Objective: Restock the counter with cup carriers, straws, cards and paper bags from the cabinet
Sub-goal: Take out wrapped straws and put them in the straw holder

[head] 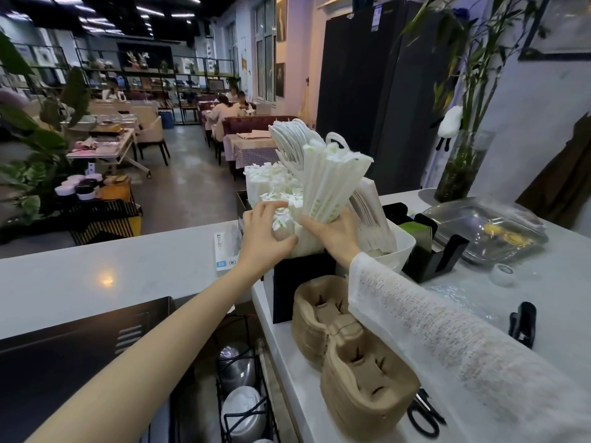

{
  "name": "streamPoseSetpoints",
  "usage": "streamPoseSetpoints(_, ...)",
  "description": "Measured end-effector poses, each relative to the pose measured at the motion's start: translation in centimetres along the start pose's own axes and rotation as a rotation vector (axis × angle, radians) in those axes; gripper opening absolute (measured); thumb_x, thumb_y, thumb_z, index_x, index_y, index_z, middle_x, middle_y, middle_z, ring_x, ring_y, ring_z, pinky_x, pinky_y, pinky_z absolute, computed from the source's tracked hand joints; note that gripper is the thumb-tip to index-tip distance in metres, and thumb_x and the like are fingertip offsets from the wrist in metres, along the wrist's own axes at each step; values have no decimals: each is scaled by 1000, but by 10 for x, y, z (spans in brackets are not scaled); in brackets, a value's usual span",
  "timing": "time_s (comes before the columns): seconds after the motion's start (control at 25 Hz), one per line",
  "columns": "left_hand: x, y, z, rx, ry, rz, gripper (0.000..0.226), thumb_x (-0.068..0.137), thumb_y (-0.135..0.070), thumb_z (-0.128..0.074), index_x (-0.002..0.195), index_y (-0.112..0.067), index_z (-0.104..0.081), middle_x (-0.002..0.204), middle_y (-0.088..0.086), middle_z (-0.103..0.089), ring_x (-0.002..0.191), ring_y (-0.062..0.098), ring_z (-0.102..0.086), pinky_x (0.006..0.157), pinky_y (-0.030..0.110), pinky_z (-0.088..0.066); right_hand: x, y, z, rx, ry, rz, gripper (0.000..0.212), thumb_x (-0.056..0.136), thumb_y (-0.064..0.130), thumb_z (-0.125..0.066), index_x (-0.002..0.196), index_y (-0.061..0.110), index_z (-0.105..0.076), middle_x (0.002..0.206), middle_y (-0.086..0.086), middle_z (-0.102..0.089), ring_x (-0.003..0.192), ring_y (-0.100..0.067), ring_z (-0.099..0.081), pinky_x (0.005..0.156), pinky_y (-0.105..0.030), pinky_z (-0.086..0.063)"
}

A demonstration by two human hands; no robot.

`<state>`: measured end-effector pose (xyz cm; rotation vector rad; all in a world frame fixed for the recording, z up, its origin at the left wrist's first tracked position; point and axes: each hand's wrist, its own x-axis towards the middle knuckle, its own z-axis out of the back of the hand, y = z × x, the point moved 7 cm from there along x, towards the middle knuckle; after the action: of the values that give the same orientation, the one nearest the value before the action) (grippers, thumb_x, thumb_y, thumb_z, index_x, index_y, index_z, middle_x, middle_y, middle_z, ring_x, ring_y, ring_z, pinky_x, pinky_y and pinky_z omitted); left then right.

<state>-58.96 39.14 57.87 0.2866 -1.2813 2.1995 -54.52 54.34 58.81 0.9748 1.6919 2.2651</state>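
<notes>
Straw bundle (329,183) near-upright, tops leaning right, base gripped by right hand (335,235); left hand (262,231) clasps standing straws (271,183) just beside, above black holder (300,282).

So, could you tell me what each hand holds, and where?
The right hand grips a bundle of wrapped straws at its lower end; the left hand clasps the shorter straws beside it.

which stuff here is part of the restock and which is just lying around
Part of the job: straws, cup carriers, cards, paper bags.

Just lying about: scissors, covered tray, plant vase.
</notes>
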Motion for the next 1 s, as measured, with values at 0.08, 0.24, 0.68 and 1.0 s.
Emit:
streamPoseSetpoints(0.08, 1, -1, 2, -10, 4, 23, 59, 65, -31, -54, 124, -29, -54, 117, -15, -43, 114, 11, -30, 94, 20, -31, -5, -21, -4, -9, 27, -25, 19, 70, 21, -84, 71, 31, -68, 70, 15, -72, 71, 5, -68, 68, -21, -57)
streamPoseSetpoints(0.24, 9, -6, 12, -32, -7, 56, 58, 67, -34, -52, 125, -28, -57, 130, -11, -47, 120, 15, -33, 107, 42, -35, -2, -44, -17, -211, 150, -66, 15, 64, 26, -77, 77, 26, -71, 72, 22, -72, 70, 10, -66, 60, -16, -48)
streamPoseSetpoints(0.68, 39, -58, 20, -197, -43, -90, 39, 99, -29, -47, 137, -22, -53, 140, -6, -50, 133, 9, -38, 114, 30, -30, 4, -42, -19, -382, 213, -51, 17, 68, 35, -77, 70, 29, -62, 66, 19, -62, 75, -6, -63, 65, -22, -44)
streamPoseSetpoints(1.0, 52, -85, -6, 78, 113, -231, 38, 103, -34, -39, 132, -22, -60, 137, -6, -58, 130, 8, -47, 107, 25, -35, 2, -41, -19, -423, 246, -90, 15, 63, 30, -69, 64, 28, -54, 62, 17, -59, 71, -8, -61, 64, -22, -41)
